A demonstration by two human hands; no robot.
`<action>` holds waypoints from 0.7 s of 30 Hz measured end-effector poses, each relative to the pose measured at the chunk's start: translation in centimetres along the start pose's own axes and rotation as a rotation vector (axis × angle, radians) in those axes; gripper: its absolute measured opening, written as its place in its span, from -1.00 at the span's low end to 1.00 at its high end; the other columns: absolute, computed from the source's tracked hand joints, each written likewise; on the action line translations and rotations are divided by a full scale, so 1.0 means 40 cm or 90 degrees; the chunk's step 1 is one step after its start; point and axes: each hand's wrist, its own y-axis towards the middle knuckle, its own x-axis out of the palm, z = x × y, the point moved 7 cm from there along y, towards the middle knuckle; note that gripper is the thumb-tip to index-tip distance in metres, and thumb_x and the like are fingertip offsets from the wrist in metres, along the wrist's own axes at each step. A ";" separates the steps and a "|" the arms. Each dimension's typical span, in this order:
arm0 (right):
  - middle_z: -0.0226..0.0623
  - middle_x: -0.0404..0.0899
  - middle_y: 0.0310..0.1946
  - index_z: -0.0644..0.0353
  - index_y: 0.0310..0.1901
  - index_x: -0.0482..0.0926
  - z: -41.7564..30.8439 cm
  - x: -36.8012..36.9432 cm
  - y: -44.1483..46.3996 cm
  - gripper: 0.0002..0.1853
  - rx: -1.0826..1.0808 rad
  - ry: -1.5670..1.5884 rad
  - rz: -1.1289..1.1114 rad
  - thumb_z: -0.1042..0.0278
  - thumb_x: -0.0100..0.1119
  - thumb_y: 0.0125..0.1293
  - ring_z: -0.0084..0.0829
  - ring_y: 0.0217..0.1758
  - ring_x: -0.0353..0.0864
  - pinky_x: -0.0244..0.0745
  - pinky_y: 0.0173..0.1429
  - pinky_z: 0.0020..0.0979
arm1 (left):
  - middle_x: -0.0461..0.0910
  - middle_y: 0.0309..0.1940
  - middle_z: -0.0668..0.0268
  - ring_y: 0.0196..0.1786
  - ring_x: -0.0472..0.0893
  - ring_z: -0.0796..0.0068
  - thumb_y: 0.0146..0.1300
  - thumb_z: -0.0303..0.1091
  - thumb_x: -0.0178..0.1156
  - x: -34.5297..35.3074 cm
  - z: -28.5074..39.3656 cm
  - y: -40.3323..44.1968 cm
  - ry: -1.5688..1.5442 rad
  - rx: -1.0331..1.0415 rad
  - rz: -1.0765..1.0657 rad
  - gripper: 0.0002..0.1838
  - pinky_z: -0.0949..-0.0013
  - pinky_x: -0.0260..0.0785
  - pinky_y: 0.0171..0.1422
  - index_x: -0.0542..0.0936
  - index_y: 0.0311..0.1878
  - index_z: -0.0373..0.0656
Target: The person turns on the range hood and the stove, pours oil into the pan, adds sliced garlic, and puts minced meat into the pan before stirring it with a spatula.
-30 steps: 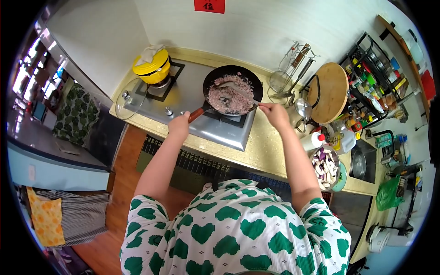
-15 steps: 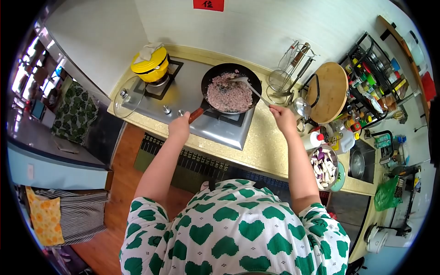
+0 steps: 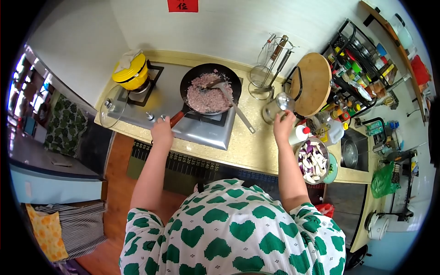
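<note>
Minced meat (image 3: 205, 97) is spread in a black frying pan (image 3: 185, 75) on the stove. A metal spatula (image 3: 238, 112) leans over the pan's rim, its blade in the meat and its handle above the counter. My left hand (image 3: 162, 132) is closed at a stove knob (image 3: 162, 118), right by the end of the pan's wooden handle (image 3: 178, 118); the fingers partly hide the knob. My right hand (image 3: 284, 127) pinches the near side of a shiny lid (image 3: 285, 101) on a metal canister (image 3: 271, 110). What the canister holds cannot be seen.
A yellow pot (image 3: 133, 75) and a glass lid (image 3: 113, 107) are at the left. To the right are a utensil holder (image 3: 262, 82), a round wooden board (image 3: 311, 85), a white bottle (image 3: 299, 133), a bowl of cut eggplant (image 3: 313, 160) and a sink (image 3: 355, 153).
My right hand has let go of the spatula and moved right to the canister lid. My left hand has slipped off the pan handle to the knob. The view has shifted right.
</note>
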 end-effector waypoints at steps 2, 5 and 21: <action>-0.03 0.40 0.04 0.25 0.06 0.43 0.010 -0.004 0.008 -0.62 0.006 0.019 0.033 0.37 0.32 0.29 -0.06 0.07 0.50 0.45 0.16 -0.20 | 0.52 0.08 0.08 0.12 0.56 -0.01 0.06 -0.28 0.50 -0.039 0.037 -0.027 -0.005 0.022 0.073 -0.21 0.06 0.44 0.19 0.38 0.39 0.05; -0.04 0.38 0.06 0.30 0.08 0.39 0.060 -0.028 0.026 -0.60 0.065 0.119 0.056 0.44 0.32 0.28 -0.04 0.06 0.48 0.45 0.14 -0.18 | 0.50 0.09 0.09 0.12 0.53 0.00 0.03 -0.31 0.50 -0.114 0.112 -0.078 -0.049 0.120 0.289 -0.19 0.04 0.38 0.23 0.40 0.39 0.03; -0.34 0.62 -0.42 0.21 -0.12 0.50 0.227 0.137 -0.066 -0.64 0.197 0.255 -0.336 0.02 0.00 0.58 -0.48 -0.55 0.52 0.44 -0.41 -0.42 | 0.53 0.02 0.14 0.15 0.51 0.03 0.10 -0.39 0.43 -0.093 0.178 -0.133 -0.285 0.153 0.334 -0.64 0.02 0.31 0.25 0.64 0.00 -0.11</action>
